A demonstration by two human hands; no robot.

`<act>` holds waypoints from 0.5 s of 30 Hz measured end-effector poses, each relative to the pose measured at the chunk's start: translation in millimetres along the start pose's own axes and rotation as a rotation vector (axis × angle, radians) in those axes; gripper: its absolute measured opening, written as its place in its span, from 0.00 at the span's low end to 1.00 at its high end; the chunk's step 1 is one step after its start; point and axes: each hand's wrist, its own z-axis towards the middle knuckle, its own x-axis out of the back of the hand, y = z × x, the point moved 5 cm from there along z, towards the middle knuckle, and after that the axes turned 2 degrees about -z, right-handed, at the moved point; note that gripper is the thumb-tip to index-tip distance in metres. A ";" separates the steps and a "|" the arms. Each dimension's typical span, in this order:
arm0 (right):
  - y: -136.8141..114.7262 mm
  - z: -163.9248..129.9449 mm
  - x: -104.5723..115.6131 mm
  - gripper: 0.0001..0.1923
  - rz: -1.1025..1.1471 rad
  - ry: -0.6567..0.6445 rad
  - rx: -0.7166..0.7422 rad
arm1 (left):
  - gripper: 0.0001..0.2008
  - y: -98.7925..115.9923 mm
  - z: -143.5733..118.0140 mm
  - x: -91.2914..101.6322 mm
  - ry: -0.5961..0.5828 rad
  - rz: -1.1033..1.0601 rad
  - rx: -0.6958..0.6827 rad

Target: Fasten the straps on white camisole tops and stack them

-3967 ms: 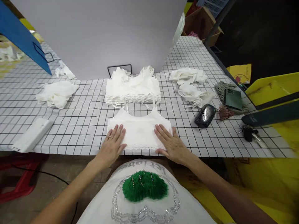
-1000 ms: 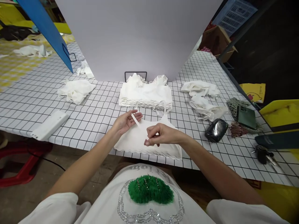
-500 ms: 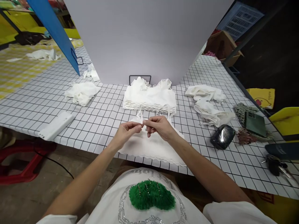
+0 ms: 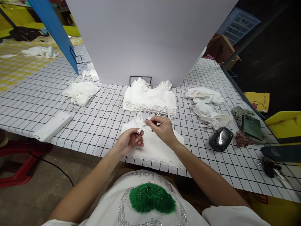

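Observation:
A white garment with thin straps and a scalloped hem, like a camisole [image 4: 158,151], lies flat on the table in front of me. My left hand [image 4: 130,140] is closed, pinching a bit of its white strap [image 4: 140,125] between thumb and finger. Close beside it, my right hand [image 4: 162,129] pinches the same narrow white material at thumb and fingertips. The fingers partly hide the held bit. Just beyond the hands sits a neat stack of white garments [image 4: 150,98] with wavy edges.
A tall grey-white panel [image 4: 150,40] on a wire stand rises behind the stack. White cloth heaps lie left [image 4: 81,93] and right [image 4: 210,114]. A white box-shaped device [image 4: 53,126], black wrapped bundle [image 4: 221,139], phone [image 4: 252,126] and keys [image 4: 272,168] rest on the checked table [image 4: 98,125].
My hands have drawn slightly apart. The left one has turned palm-up and lowered a little, with white strap material now showing between the hands. The camera view has shifted slightly.

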 end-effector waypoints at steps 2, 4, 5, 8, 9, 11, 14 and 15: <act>-0.2 1.1 4.0 0.20 -0.051 0.012 -0.005 | 0.13 0.8 -1.6 4.7 0.042 0.061 -0.020; -2.1 1.2 4.5 0.19 -0.080 -0.002 -0.003 | 0.11 11.9 -5.2 6.3 0.143 0.199 -0.224; -3.9 0.9 3.7 0.18 -0.088 -0.011 0.002 | 0.12 18.5 -7.9 4.0 0.178 0.263 -0.339; -10.6 -1.4 -1.0 0.18 -0.095 -0.045 0.025 | 0.15 29.3 -11.1 -8.9 0.167 0.341 -0.497; -12.6 -2.1 -2.3 0.18 -0.090 -0.055 0.028 | 0.14 29.7 -10.2 -11.8 0.153 0.342 -0.483; -14.3 -2.8 -3.0 0.20 -0.062 -0.073 0.011 | 0.12 27.6 -7.9 -13.9 0.139 0.343 -0.421; -9.8 -2.1 -1.8 0.23 0.072 -0.120 -0.093 | 0.13 21.9 -7.7 -11.3 0.135 0.326 -0.352; -7.1 -1.8 -1.5 0.23 0.136 -0.141 -0.139 | 0.13 19.7 -8.7 -10.0 0.135 0.313 -0.334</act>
